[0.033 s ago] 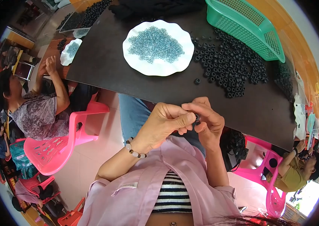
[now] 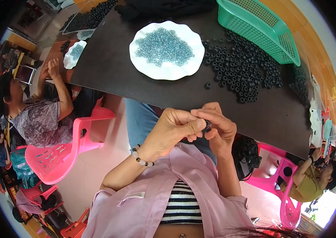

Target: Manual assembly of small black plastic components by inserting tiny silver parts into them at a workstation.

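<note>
In front of my chest, just off the near edge of the dark table (image 2: 144, 89), my two hands meet around a small black ring-shaped piece (image 2: 207, 126). My left hand (image 2: 176, 129) pinches it between thumb and fingers. My right hand (image 2: 221, 129) closes on it from the other side, thumb below and fingers above. Fingers cover much of the piece. On the table ahead, a scalloped white plate (image 2: 168, 74) holds a heap of small clear bluish rings (image 2: 162, 47). Right of the plate spreads a pile of similar black pieces (image 2: 239, 67), with one loose piece (image 2: 208, 85) nearer me.
A green perforated basket (image 2: 255, 31) stands behind the black pile. Black cloth (image 2: 164, 10) lies at the far edge. On the left, a person (image 2: 41, 111) sits on a pink chair (image 2: 61, 162) by another white plate (image 2: 69, 61). Another person (image 2: 312, 178) sits at right.
</note>
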`<state>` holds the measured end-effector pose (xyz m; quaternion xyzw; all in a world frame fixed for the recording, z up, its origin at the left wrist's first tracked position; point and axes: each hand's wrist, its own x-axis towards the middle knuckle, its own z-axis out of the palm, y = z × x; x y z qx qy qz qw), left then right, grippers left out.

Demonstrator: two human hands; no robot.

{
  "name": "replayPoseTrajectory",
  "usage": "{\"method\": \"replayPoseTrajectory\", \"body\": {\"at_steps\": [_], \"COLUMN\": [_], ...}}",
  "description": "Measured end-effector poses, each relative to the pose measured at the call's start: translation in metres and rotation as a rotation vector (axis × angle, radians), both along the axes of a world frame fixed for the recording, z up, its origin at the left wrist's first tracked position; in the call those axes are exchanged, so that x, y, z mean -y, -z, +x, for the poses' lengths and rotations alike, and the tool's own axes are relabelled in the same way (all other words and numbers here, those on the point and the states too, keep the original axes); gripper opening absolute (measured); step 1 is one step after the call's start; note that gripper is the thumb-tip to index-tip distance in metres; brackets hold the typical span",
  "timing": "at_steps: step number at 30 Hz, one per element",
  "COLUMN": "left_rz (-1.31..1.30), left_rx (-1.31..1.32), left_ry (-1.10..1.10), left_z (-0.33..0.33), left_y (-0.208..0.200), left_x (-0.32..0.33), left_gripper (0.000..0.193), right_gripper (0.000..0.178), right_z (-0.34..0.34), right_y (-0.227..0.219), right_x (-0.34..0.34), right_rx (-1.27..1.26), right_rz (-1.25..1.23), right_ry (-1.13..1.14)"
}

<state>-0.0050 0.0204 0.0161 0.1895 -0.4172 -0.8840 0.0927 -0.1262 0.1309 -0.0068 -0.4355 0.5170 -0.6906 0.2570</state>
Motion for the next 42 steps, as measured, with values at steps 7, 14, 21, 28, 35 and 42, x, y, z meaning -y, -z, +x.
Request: {"method": "replayPoseTrajectory", "body": {"at_steps": [7, 14, 21, 28, 35, 42], "left_rz": [0.010, 0.105, 0.074, -0.008, 0.053, 0.097], "left_rx": [0.026, -0.003, -0.036, -0.029, -0.038, 0.028], "left_ry": [0.001, -0.023, -0.038, -0.096, -0.050, -0.026], "left_z": [0.002, 0.002, 0.003, -0.004, -0.012, -0.018], "left_y": [0.000, -0.003, -0.001, 0.003, 0.000, 0.003], "left_x": [-0.004, -0.009, -0.015, -0.021, -0.024, -0.018], "left_gripper": [0.021, 0.021, 0.022, 0.019, 0.021, 0.035], "right_gripper": [0.046, 0.040, 0.037, 0.042, 0.039, 0.054], "right_z": [-0.003, -0.001, 0.003, 0.004, -0.005, -0.076], "right_y": [-0.003, -0.005, -0.006, -0.010, -0.011, -0.060], "right_x": [0.000, -0.002, -0.004, -0.008, -0.014, -0.048], "right_rx": [-0.208, -0.268, -0.252, -0.337, -0.246, -0.384], "right_rz": [-0.014, -0.012, -0.031, 0.049, 0.102, 0.117], "right_ry": [0.069, 0.130, 0.144, 0.257, 0.221, 0.558]}}
